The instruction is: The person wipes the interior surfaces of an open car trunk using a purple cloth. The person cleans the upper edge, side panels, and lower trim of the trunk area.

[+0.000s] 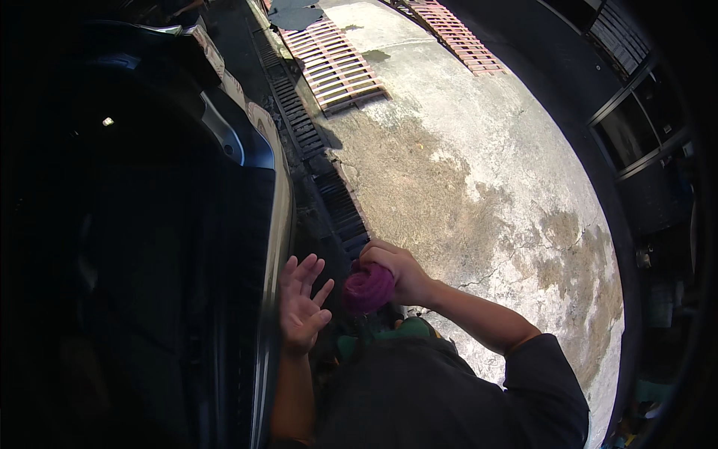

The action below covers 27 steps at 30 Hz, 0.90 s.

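My right hand grips a purple cloth that looks rolled or twisted into a thick bundle, its coiled end towards me. To its left, my left hand is raised with the fingers spread and the palm showing, and holds nothing. A small gap separates it from the cloth. Just beyond the left hand runs the edge of a dark, glossy vehicle body. Most of the vehicle lies in deep shadow, so its parts are hard to make out.
A slatted drain grate runs along the floor beside the vehicle. Pinkish slatted panels lie on the sunlit, stained concrete, with another slatted panel farther right. Framed glass panes stand in the shade at the right.
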Each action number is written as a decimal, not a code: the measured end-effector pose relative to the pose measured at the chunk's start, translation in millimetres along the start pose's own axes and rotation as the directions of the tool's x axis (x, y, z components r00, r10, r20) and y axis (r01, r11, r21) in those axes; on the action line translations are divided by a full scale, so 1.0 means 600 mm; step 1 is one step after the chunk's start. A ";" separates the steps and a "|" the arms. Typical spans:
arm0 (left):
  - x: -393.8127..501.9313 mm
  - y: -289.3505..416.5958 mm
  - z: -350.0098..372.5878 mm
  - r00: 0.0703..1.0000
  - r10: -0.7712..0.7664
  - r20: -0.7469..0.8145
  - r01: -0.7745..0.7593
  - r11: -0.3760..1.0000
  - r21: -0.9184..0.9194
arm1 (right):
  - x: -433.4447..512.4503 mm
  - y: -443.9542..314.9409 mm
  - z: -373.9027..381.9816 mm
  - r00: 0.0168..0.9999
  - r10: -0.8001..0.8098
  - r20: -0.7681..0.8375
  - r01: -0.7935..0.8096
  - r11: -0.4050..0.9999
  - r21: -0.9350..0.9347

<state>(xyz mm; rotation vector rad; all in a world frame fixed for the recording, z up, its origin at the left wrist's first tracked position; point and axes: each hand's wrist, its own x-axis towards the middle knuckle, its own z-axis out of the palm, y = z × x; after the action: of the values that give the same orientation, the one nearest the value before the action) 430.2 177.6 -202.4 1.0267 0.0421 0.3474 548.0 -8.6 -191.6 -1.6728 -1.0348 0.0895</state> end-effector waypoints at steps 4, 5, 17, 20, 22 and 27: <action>-0.018 -0.020 0.050 0.765 -0.466 0.445 0.634 0.422 -0.648 | 0.075 -0.083 -0.077 0.658 -0.694 0.291 0.752 0.627 -0.205; -0.023 -0.027 0.077 0.699 -0.398 0.593 0.710 0.292 -0.641 | 0.090 -0.104 -0.079 0.493 -0.792 0.361 0.869 0.469 -0.160; 0.052 -0.115 0.079 0.519 -0.728 0.448 0.821 0.570 -0.025 | 0.054 0.071 -0.107 0.551 -0.503 0.665 0.827 0.436 -0.355; 0.092 -0.225 0.033 0.748 -0.651 0.127 0.521 0.695 0.496 | 0.014 0.171 -0.061 0.717 -0.129 0.685 0.618 0.572 -0.539; 0.111 -0.287 0.007 0.881 -0.472 0.034 0.298 0.609 0.735 | -0.002 0.229 -0.027 0.772 0.064 0.632 0.467 0.617 -0.633; 0.140 -0.356 -0.034 0.810 -0.557 -0.185 0.254 0.049 0.966 | -0.015 0.319 0.020 0.725 0.385 0.571 0.233 0.643 -0.730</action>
<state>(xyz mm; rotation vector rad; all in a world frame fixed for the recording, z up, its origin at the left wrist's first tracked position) 561.8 119.6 -382.6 2.3301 0.3978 -0.5080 646.3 -6.4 -356.5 -2.5938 -1.7288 0.4188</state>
